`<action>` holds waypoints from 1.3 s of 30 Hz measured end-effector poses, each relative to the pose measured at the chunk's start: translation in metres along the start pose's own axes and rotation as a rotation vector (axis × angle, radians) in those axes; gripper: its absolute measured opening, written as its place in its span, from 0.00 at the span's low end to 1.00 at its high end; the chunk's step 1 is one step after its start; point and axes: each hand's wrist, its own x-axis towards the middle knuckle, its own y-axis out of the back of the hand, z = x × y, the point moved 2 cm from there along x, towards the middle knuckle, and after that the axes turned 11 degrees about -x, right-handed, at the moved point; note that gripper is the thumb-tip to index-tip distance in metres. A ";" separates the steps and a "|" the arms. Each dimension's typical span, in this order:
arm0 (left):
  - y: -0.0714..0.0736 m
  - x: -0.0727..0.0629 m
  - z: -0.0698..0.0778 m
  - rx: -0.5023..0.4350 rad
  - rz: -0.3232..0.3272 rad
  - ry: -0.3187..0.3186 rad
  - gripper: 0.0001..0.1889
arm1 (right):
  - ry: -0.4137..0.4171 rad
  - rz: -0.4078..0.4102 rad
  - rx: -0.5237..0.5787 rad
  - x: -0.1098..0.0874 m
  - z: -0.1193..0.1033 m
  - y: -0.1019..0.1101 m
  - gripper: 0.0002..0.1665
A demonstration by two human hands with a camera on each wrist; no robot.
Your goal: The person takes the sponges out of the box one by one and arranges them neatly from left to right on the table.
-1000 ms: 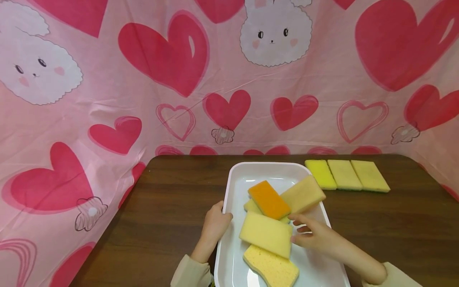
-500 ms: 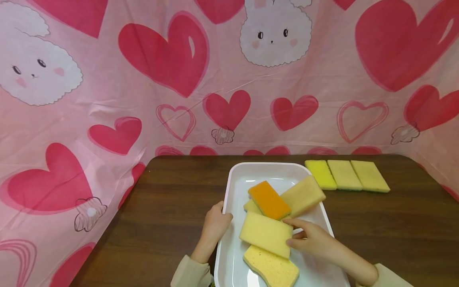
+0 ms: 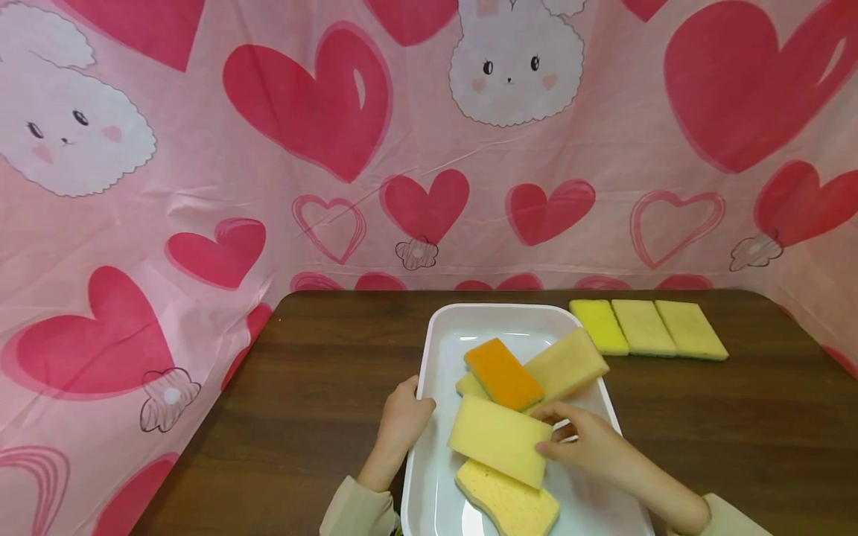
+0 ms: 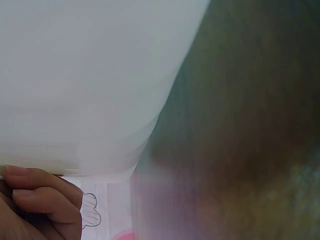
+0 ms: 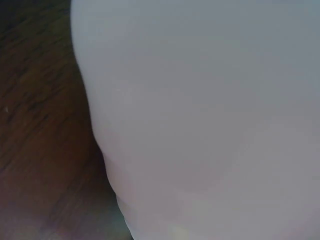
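Note:
My left hand (image 3: 406, 417) grips the left rim of a white tray (image 3: 417, 465); in the left wrist view its curled fingers (image 4: 47, 202) meet the edge of the tray wall (image 4: 80, 100). Inside the tray, my right hand (image 3: 586, 443) pinches a pale yellow sponge (image 3: 499, 439) by its right end, thumb in front and fingers behind. Under that sponge's near edge lies a wavy-edged yellow sponge (image 3: 512, 499) with small holes. Just beyond it, an orange sponge (image 3: 504, 374) rests across another yellowish sponge (image 3: 471, 385). A tan sponge (image 3: 570, 361) leans on the tray's right rim.
Three sponges lie side by side at the table's back right: a bright yellow one (image 3: 599, 327) and two paler ones, a middle one (image 3: 643, 327) and a right one (image 3: 692, 330). Dark wooden table (image 3: 315, 372) surrounds the tray. A pink heart-print cloth (image 3: 482, 149) hangs behind.
My right hand has come left onto the pale yellow sponge and taken hold of its right end. The sponge has since shifted slightly right and tilted. The left hand stays on the rim.

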 end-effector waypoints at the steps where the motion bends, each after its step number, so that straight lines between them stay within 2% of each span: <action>1: 0.000 0.000 0.000 0.001 0.001 0.002 0.18 | 0.005 0.008 -0.012 0.000 0.000 0.000 0.26; 7: -0.001 0.000 -0.002 0.004 0.006 0.002 0.18 | 0.062 0.044 -0.045 0.000 0.001 0.000 0.24; 14: -0.001 0.001 -0.003 0.004 -0.001 0.003 0.17 | 0.050 0.070 -0.022 -0.003 -0.003 0.000 0.19; 22: 0.000 0.000 -0.001 -0.004 -0.005 0.001 0.17 | 0.125 0.081 -0.026 -0.007 -0.005 0.005 0.13; 29: 0.000 0.000 -0.003 0.005 0.005 0.012 0.18 | 0.028 0.064 0.033 -0.017 -0.005 0.020 0.15; 36: -0.001 0.000 -0.002 -0.002 0.003 0.021 0.18 | -0.023 0.231 0.036 -0.028 0.006 0.040 0.14; 39: -0.001 0.000 -0.002 -0.008 0.000 0.024 0.18 | -0.095 0.265 0.022 -0.033 0.015 0.051 0.13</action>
